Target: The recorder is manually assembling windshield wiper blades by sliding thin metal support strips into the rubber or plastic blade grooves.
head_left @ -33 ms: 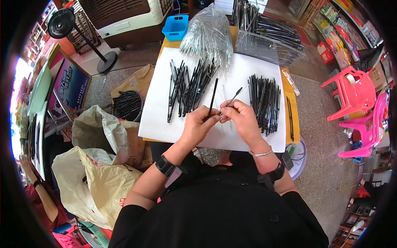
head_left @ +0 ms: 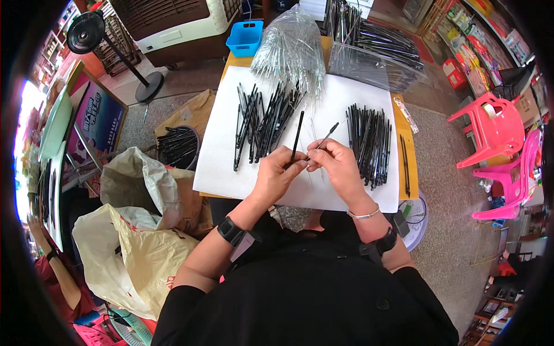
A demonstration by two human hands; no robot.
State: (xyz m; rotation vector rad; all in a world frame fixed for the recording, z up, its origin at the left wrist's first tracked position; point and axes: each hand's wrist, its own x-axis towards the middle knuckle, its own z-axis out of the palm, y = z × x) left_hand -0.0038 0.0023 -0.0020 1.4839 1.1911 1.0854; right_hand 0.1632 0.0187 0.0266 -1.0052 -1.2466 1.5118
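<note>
Over the near part of the white board (head_left: pixel 214 167) my two hands meet at the fingertips. My left hand (head_left: pixel 278 176) is closed on a slender black stick (head_left: pixel 299 132) that points away from me. Pinched in my right hand (head_left: pixel 336 164) is a thin dark rod with a wider tip (head_left: pixel 330 131), slanting up to the right. Fine pale strands (head_left: pixel 313 130) show beside the fingers; where they end is hidden. A loose bundle of black sticks (head_left: pixel 249 124) lies left of my hands, and a neater row of black sticks (head_left: pixel 369 147) lies right.
A clear bag of thin silvery pieces (head_left: pixel 291 49) and a transparent box (head_left: pixel 369 66) with black sticks stand at the board's far side, near a blue basket (head_left: pixel 244 39). Open plastic bags (head_left: pixel 135 248) and a bucket of black sticks (head_left: pixel 179 147) are left. Pink chairs (head_left: pixel 490 127) stand right.
The dark rod in my right hand has tilted very slightly. Both hands stay in nearly the same place.
</note>
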